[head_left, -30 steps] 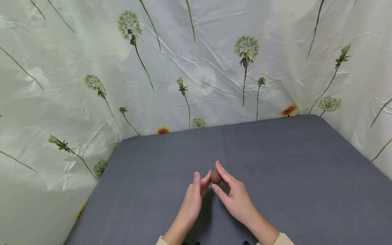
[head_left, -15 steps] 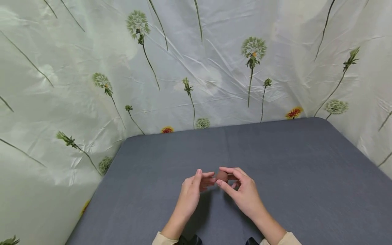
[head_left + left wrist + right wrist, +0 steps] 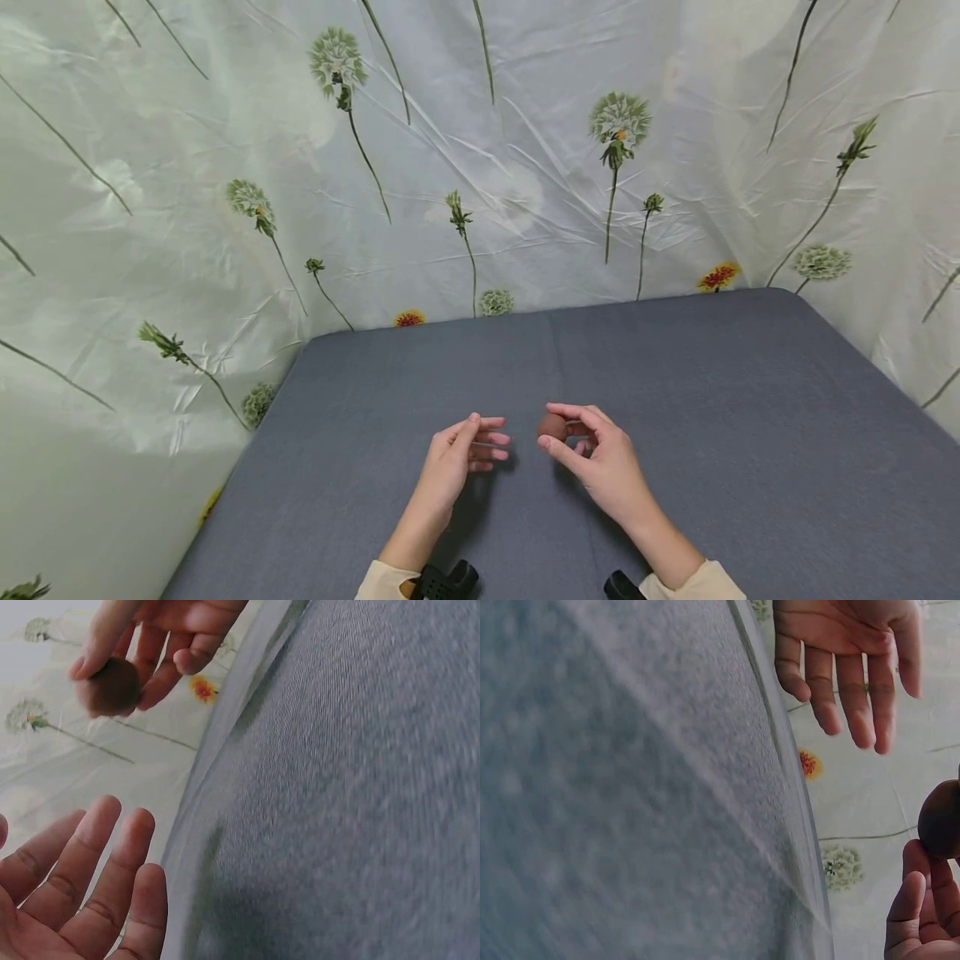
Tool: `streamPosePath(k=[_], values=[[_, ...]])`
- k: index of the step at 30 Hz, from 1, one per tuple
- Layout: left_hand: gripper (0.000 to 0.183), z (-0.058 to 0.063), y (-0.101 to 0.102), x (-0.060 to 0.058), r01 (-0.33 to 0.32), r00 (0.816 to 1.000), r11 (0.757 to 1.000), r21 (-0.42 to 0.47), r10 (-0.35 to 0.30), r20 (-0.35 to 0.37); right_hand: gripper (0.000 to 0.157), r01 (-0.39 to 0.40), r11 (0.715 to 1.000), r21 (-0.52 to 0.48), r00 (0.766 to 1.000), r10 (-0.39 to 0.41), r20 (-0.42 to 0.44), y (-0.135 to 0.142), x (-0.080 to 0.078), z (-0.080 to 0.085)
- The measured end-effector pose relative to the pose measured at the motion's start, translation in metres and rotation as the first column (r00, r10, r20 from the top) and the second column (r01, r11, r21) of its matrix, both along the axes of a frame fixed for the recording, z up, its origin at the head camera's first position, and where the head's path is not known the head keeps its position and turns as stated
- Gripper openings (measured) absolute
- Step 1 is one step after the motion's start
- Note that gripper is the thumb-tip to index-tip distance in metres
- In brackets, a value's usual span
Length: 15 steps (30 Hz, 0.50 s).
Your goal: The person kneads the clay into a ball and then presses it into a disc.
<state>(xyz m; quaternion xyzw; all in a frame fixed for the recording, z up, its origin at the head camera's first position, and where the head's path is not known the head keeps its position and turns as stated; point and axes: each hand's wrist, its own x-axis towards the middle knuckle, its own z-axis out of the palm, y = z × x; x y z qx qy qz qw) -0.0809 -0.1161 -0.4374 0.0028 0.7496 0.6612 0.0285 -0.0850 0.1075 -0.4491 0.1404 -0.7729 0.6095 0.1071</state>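
Observation:
A small brown ball [image 3: 552, 427] is pinched between the thumb and fingers of my right hand [image 3: 603, 458], held above the grey table. Facing it from the left, my left hand [image 3: 453, 458] has its fingers apart and loosely extended, with nothing in them. A gap separates the left fingertips from the ball. In the left wrist view the ball [image 3: 112, 686] looks smooth and rounded under the right thumb. The right wrist view shows the ball [image 3: 941, 821] cut off by the frame edge, and the left hand [image 3: 847, 660] with its palm showing.
A grey cloth-covered table [image 3: 420, 383] spreads under both hands. Behind it and along its sides hangs a pale curtain [image 3: 525, 167] printed with dandelions and flowers. A black device [image 3: 448, 579] is strapped at the left wrist, and another [image 3: 622, 586] at the right.
My hands have moved apart. The left hand has drawn away to the left from the ball, while the right has taken the ball in a thumb-and-finger pinch and shifted slightly right.

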Motion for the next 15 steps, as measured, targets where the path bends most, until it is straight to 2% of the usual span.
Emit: streamPosePath(k=[9, 15], values=[[0.061, -0.004, -0.011, -0.005, -0.011, 0.999, 1.000, 0.028, 0.010, 0.039, 0.042, 0.007, 0.999, -0.046, 0.998, -0.004, 0.067, 0.009, -0.006, -0.001], [0.064, -0.009, -0.020, -0.009, -0.001, 0.997, 0.999, 0.052, -0.004, 0.083, 0.044, -0.003, 0.999, -0.038, 0.995, 0.006, 0.096, 0.019, -0.012, -0.002]])
